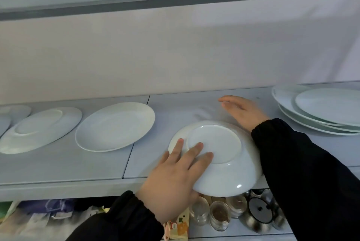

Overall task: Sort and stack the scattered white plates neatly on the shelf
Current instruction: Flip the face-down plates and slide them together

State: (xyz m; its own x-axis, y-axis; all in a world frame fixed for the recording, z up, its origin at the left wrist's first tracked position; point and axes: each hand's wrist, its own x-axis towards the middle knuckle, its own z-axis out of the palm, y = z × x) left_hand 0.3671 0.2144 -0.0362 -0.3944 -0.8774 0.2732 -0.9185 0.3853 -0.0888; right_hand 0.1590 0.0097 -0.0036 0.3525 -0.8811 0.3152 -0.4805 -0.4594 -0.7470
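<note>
My left hand (pixel 173 178) grips a white plate (pixel 229 164) by its left rim, underside facing me, tilted over the front edge of the shelf (pixel 58 170). My right hand (pixel 243 112) hovers flat and empty above the shelf behind that plate, fingers spread. A stack of white plates (pixel 319 112) lies at the far right. One white plate (pixel 115 126) lies face up left of centre. Another plate (pixel 41 129) lies upside down further left. Parts of two more plates (pixel 13 111) show at the left edge.
A second shelf above (pixel 175 0) limits headroom. Below the plate shelf stand several glass jars (pixel 218 215), a metal pot with lid (pixel 259 211), packets and bags (pixel 48 213). Bare shelf surface lies between my right hand and the stack.
</note>
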